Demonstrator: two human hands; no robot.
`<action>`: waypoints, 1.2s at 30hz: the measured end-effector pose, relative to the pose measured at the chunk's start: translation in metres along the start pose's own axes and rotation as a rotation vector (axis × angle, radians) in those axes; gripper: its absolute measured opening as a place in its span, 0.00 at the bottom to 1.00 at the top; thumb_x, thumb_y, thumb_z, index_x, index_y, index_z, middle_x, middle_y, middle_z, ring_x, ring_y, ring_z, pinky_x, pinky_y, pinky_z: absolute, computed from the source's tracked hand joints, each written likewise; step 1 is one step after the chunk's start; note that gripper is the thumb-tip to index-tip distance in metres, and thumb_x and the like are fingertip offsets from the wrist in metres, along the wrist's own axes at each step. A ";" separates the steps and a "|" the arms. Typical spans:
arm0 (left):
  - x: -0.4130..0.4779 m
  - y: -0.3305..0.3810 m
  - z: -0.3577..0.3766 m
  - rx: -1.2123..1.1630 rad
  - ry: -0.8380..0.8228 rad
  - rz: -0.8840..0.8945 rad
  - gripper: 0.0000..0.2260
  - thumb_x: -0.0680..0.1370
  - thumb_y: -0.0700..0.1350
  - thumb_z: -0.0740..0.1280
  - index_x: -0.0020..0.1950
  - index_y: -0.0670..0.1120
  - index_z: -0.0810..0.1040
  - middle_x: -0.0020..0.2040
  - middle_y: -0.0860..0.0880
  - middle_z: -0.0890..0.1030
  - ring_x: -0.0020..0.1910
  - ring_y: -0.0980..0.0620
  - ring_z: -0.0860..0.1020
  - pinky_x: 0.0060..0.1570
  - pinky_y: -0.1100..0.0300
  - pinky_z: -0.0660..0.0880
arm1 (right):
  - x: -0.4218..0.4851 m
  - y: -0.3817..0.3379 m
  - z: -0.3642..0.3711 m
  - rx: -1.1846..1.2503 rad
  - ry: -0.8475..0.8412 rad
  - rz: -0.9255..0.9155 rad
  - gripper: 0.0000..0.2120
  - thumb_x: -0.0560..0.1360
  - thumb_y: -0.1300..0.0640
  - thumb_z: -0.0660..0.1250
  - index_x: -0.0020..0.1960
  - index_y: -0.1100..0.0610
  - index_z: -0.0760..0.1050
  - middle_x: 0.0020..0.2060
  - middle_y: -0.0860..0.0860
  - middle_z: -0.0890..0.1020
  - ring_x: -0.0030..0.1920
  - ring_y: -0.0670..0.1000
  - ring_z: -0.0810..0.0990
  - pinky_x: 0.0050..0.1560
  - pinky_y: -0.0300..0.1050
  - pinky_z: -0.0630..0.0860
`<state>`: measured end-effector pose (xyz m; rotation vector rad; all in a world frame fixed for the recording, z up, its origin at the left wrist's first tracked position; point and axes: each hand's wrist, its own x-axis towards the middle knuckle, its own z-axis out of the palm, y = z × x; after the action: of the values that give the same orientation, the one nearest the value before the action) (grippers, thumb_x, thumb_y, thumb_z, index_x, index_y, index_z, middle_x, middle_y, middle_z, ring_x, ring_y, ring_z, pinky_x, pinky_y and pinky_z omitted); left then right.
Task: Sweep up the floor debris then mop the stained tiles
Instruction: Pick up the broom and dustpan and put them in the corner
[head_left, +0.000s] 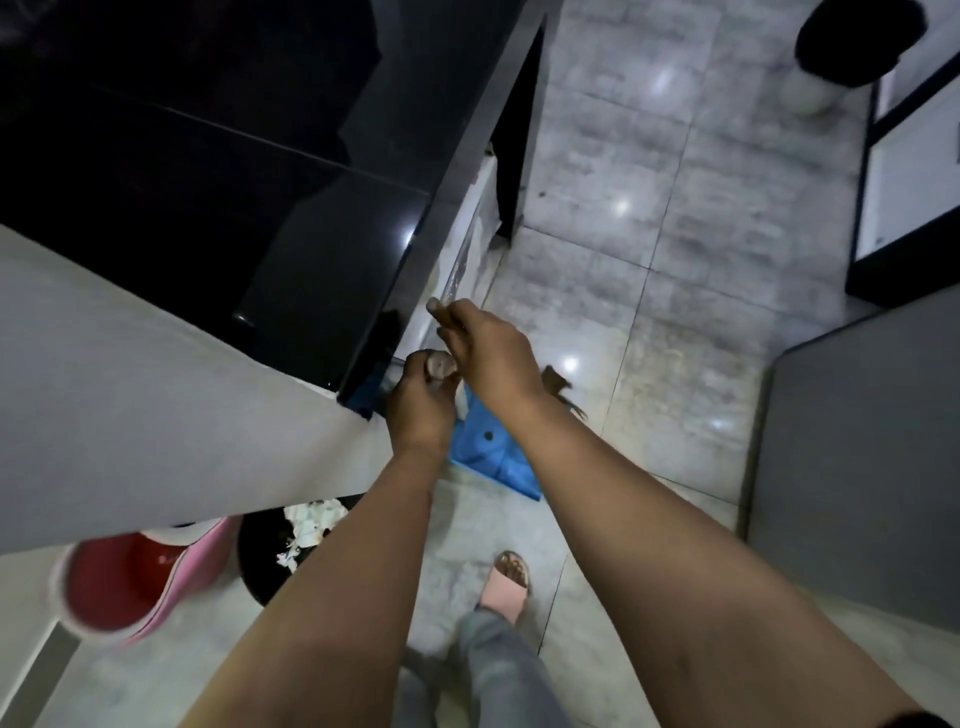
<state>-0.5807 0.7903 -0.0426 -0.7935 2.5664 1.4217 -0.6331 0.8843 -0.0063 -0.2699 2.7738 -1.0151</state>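
Dim, bluish light. White glare spots dot the glossy grey marbled floor tiles (727, 260) right of centre. The red plastic bucket with pink rim (119, 582), lower left, is blurred.

A glossy black counter (208, 156) fills ten to eleven o'clock, with a pale white slab (130, 389) below it at nine. At seven o'clock a black bin (260, 561) holds crumpled paper, and a pink sandal (506, 587) stands at six. A grey panel (857, 467) sits at four, a black-framed white panel (909, 197) at two, and a dark round object (852, 41) on a pale base at one.
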 end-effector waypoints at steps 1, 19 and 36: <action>-0.005 0.001 0.000 -0.009 -0.023 -0.011 0.03 0.79 0.46 0.66 0.52 0.52 0.74 0.43 0.55 0.78 0.44 0.52 0.78 0.40 0.63 0.69 | -0.009 0.003 -0.005 0.009 0.027 0.017 0.07 0.81 0.52 0.61 0.54 0.55 0.73 0.43 0.56 0.81 0.44 0.60 0.80 0.42 0.53 0.76; -0.172 -0.067 -0.112 0.065 -0.182 0.304 0.09 0.78 0.50 0.66 0.57 0.50 0.74 0.47 0.44 0.84 0.46 0.40 0.80 0.43 0.55 0.74 | -0.259 -0.087 0.012 -0.074 0.353 0.205 0.09 0.80 0.49 0.64 0.57 0.51 0.71 0.43 0.51 0.83 0.41 0.57 0.81 0.37 0.43 0.71; -0.331 -0.237 -0.256 0.116 -0.121 0.258 0.10 0.79 0.49 0.67 0.58 0.49 0.74 0.44 0.53 0.80 0.41 0.54 0.74 0.40 0.60 0.65 | -0.443 -0.201 0.111 0.060 0.269 0.182 0.09 0.79 0.46 0.64 0.54 0.50 0.72 0.42 0.46 0.83 0.41 0.51 0.82 0.37 0.39 0.71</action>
<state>-0.1404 0.6105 0.0291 -0.3578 2.7019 1.3209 -0.1568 0.7656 0.0863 0.1364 2.9261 -1.1596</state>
